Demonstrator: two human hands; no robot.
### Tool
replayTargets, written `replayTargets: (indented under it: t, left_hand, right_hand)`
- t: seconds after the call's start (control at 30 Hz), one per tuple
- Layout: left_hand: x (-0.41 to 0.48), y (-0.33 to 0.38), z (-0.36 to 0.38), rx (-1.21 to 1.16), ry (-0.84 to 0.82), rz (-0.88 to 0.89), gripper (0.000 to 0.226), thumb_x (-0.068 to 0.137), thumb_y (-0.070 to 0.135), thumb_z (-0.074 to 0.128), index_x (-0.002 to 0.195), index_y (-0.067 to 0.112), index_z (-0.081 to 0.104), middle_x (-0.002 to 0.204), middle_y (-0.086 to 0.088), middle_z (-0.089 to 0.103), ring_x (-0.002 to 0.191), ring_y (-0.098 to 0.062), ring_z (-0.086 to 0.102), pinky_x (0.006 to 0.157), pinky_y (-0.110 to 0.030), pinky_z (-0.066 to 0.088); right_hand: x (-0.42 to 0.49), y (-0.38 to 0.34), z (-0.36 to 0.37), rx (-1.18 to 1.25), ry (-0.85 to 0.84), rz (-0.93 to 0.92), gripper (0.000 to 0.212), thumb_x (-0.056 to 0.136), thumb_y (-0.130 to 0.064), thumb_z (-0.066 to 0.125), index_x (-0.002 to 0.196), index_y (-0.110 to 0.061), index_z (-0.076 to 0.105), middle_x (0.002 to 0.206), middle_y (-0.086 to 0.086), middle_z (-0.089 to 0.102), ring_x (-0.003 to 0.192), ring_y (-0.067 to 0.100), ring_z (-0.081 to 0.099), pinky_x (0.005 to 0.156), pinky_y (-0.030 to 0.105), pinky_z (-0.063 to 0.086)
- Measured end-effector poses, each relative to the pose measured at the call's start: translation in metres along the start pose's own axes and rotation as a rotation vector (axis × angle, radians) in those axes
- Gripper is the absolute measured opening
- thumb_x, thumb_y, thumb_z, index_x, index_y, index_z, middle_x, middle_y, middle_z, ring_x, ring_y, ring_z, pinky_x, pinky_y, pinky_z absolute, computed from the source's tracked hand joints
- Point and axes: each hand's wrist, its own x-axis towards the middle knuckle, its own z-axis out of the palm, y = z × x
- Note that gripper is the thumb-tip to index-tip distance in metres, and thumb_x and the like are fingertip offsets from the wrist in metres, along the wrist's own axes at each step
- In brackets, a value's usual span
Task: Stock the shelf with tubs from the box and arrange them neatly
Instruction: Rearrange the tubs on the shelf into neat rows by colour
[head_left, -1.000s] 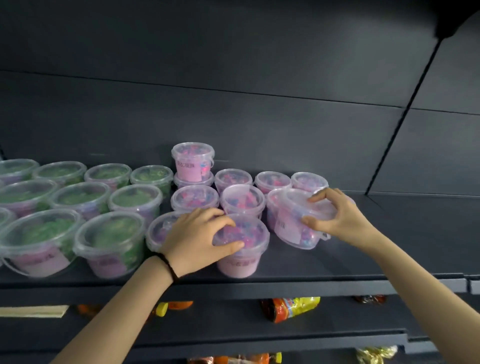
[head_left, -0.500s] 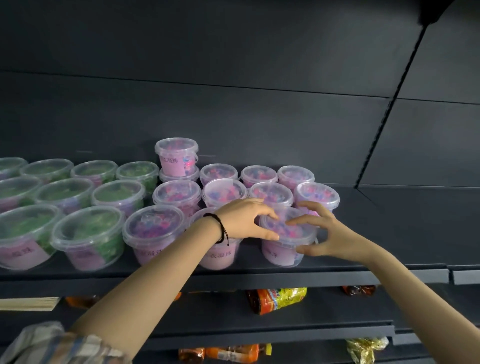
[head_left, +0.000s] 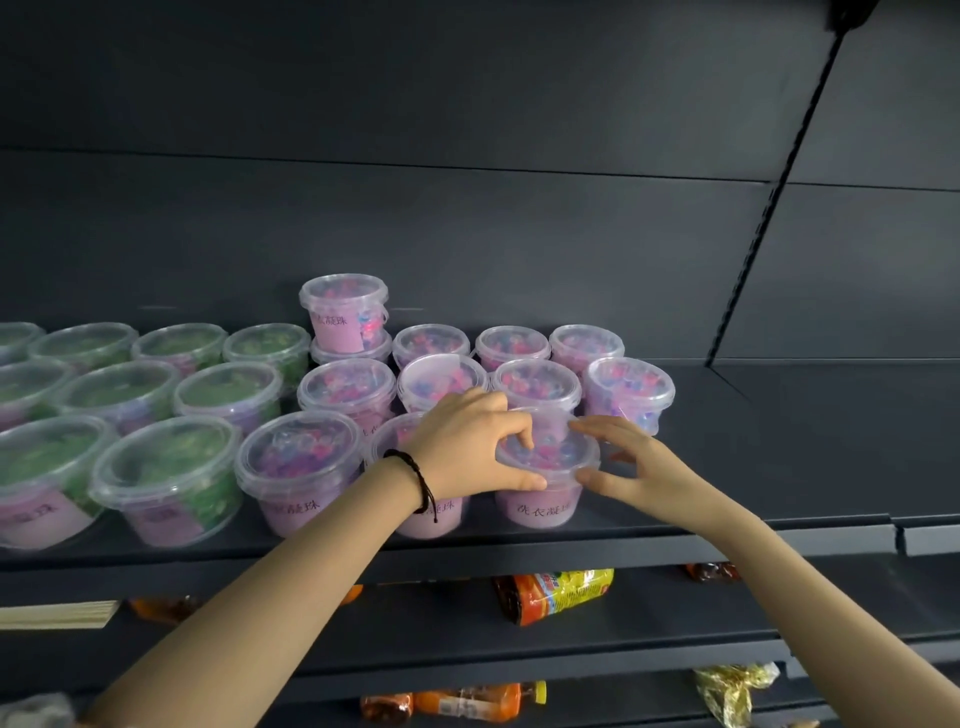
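Tilted before, the front tub (head_left: 546, 470) is standing upright; left hand's (head_left: 467, 441) grip is curling round it, right hand (head_left: 641, 470) touching straight-fingered; the shelf (head_left: 779, 415) is lying bare rightward.

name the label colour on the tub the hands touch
Pinkish purple with dark characters, on the front tub; head view.
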Motion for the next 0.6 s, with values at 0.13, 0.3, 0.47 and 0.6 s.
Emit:
replayTargets:
  t: [0.13,0.3,0.47,0.6]
  left_hand:
    - [-0.002,0.004,0.001,0.011,0.001,-0.017,0.044,0.076,0.066,0.062,0.102,0.03,0.063,0.087,0.01,0.042,0.086,-0.01,0.039,0.072,-0.027,0.027]
    - [-0.021,-0.023,-0.022,-0.282,-0.003,-0.139,0.042,0.078,0.061,0.058,0.11,0.035,0.064,0.11,0.014,0.056,0.104,-0.003,0.051,0.092,-0.026,0.042]
    - [-0.048,-0.086,-0.055,-0.198,0.118,-0.39,0.052,0.068,0.066,0.049,0.106,0.033,0.064,0.115,0.011,0.057,0.11,-0.01,0.052,0.096,-0.031,0.042]
    - [-0.048,-0.136,-0.075,-0.197,0.251,-0.604,0.056,0.08,0.034,0.072,0.13,0.018,0.05,0.132,-0.01,0.048,0.122,-0.024,0.046,0.1,-0.03,0.034]
  right_hand:
    - [0.004,-0.004,-0.003,0.019,-0.009,-0.003,0.061,0.075,-0.059,0.062,0.131,-0.034,0.054,0.137,-0.021,0.043,0.128,-0.007,0.039,0.108,0.026,0.036]
    - [0.025,-0.019,-0.003,0.008,0.121,-0.034,0.036,0.089,-0.026,0.066,0.124,-0.028,0.06,0.136,-0.011,0.045,0.127,-0.001,0.04,0.105,0.022,0.034]
    - [0.056,-0.033,0.01,-0.095,0.089,-0.057,0.038,0.085,-0.024,0.07,0.121,-0.03,0.061,0.139,-0.009,0.048,0.135,0.01,0.035,0.11,0.034,0.032]
    - [0.08,-0.044,0.017,-0.323,-0.06,0.059,0.037,0.087,-0.042,0.062,0.123,-0.039,0.057,0.143,-0.014,0.04,0.143,0.016,0.018,0.114,0.045,0.017]
